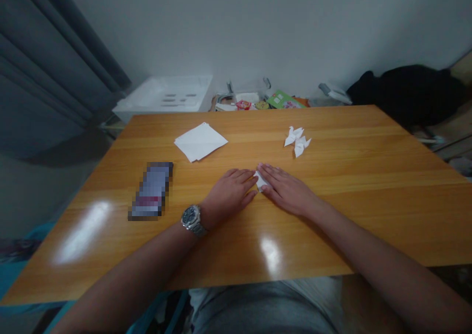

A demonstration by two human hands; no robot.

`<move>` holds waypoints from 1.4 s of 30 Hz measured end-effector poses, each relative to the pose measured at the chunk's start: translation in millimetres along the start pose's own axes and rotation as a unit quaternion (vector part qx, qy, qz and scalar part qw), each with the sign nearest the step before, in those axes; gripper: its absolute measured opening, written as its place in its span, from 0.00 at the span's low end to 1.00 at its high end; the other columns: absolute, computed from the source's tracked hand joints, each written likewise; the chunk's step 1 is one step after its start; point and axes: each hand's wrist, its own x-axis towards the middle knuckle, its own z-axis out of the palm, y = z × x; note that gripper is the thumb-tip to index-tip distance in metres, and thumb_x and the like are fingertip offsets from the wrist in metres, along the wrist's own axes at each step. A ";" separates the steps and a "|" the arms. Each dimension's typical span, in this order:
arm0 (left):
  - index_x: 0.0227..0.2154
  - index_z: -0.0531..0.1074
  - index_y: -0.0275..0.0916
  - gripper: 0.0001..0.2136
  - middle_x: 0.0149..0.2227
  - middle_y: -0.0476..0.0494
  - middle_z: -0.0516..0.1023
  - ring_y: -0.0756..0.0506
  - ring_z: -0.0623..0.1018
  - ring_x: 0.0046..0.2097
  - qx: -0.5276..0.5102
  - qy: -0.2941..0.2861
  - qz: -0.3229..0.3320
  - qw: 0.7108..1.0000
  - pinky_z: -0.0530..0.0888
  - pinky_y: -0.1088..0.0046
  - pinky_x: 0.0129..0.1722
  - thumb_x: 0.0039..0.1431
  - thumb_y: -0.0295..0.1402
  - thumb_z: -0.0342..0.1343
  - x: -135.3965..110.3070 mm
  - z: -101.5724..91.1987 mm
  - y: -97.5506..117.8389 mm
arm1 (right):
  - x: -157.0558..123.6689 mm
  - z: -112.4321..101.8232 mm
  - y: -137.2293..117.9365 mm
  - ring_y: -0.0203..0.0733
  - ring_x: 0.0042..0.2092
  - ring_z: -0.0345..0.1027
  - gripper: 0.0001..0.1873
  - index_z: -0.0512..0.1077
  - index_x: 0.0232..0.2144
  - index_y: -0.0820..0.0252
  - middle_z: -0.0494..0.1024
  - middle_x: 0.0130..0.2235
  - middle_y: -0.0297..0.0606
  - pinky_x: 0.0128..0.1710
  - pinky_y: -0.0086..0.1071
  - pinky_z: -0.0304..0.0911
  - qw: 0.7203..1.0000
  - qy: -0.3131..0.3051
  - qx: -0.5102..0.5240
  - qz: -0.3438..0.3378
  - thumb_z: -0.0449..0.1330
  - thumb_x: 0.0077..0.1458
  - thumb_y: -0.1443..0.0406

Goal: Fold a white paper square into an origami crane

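Observation:
A small piece of folded white paper (261, 182) lies on the wooden table in front of me, partly covered by my fingers. My right hand (285, 189) holds it down, its fingers over the far edge and its thumb at the near corner. From the other side, my left hand (232, 191) rests low with fingers stretched out, the fingertips at the paper's left edge. A wristwatch (191, 217) is on the left wrist. Beyond my right hand sit two folded paper birds (297, 140), close together. White paper sheets (201, 141) lie stacked at the far left.
A blurred-out phone (152, 191) lies on the left of the wooden table (368, 177). Behind the far edge stand a white plastic tray (173, 93) and assorted small items, including a green packet (284, 99). Dark cloth (409, 93) is heaped at the far right, and a grey curtain (47, 59) hangs left.

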 end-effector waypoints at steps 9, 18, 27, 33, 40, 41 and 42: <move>0.60 0.69 0.40 0.23 0.63 0.37 0.69 0.39 0.67 0.65 0.001 -0.029 0.029 0.999 0.59 0.57 0.66 0.72 0.46 0.43 -4.2 -5.4 -3.6 | -1.1 2.0 -2.4 0.45 0.72 0.44 0.34 0.53 0.70 0.64 0.52 0.71 0.45 0.71 0.46 0.44 1.000 -0.010 -0.020 0.018 0.42 0.70 0.52; 0.61 0.69 0.48 0.24 0.66 0.37 0.66 0.38 0.66 0.66 -0.017 -0.048 0.059 0.997 0.59 0.54 0.67 0.69 0.52 0.45 -8.1 -9.6 -11.3 | -0.5 2.7 -2.9 0.45 0.72 0.43 0.35 0.51 0.71 0.64 0.51 0.72 0.46 0.71 0.45 0.43 0.999 -0.015 -0.034 0.022 0.39 0.71 0.50; 0.65 0.64 0.52 0.25 0.67 0.39 0.63 0.39 0.64 0.67 -0.015 -0.062 0.064 0.996 0.55 0.52 0.68 0.69 0.52 0.44 -8.6 -14.1 -13.6 | -3.3 -0.4 6.1 0.44 0.73 0.41 0.35 0.48 0.71 0.62 0.49 0.72 0.43 0.71 0.46 0.42 0.999 -0.029 -0.029 0.035 0.38 0.71 0.50; 0.63 0.66 0.53 0.23 0.67 0.39 0.64 0.38 0.64 0.66 -0.006 -0.069 0.062 0.996 0.52 0.50 0.68 0.70 0.51 0.43 -8.7 -14.0 -13.5 | -6.9 -3.1 14.0 0.45 0.72 0.42 0.35 0.47 0.72 0.59 0.49 0.72 0.42 0.71 0.48 0.43 0.996 -0.020 -0.031 0.080 0.37 0.70 0.49; 0.63 0.65 0.54 0.23 0.66 0.40 0.65 0.39 0.64 0.67 -0.003 -0.068 0.066 0.996 0.50 0.49 0.68 0.69 0.51 0.45 -8.3 -12.7 -15.1 | -10.6 -3.9 22.4 0.46 0.72 0.43 0.35 0.47 0.72 0.60 0.49 0.72 0.44 0.71 0.48 0.44 0.997 -0.017 -0.016 0.070 0.37 0.70 0.49; 0.63 0.66 0.54 0.23 0.66 0.40 0.65 0.39 0.63 0.67 -0.004 -0.070 0.071 0.995 0.49 0.48 0.68 0.69 0.51 0.46 -8.2 -13.5 -15.4 | -11.1 -3.8 23.8 0.47 0.72 0.43 0.35 0.46 0.72 0.59 0.50 0.72 0.44 0.71 0.48 0.44 0.998 -0.015 -0.015 0.066 0.38 0.70 0.49; 0.63 0.66 0.54 0.23 0.66 0.40 0.65 0.39 0.63 0.67 -0.006 -0.071 0.076 0.995 0.48 0.48 0.69 0.69 0.51 0.46 -8.0 -14.5 -15.7 | -11.4 -3.6 24.9 0.47 0.72 0.43 0.35 0.46 0.72 0.58 0.50 0.72 0.43 0.71 0.49 0.44 0.998 -0.013 -0.015 0.063 0.38 0.70 0.49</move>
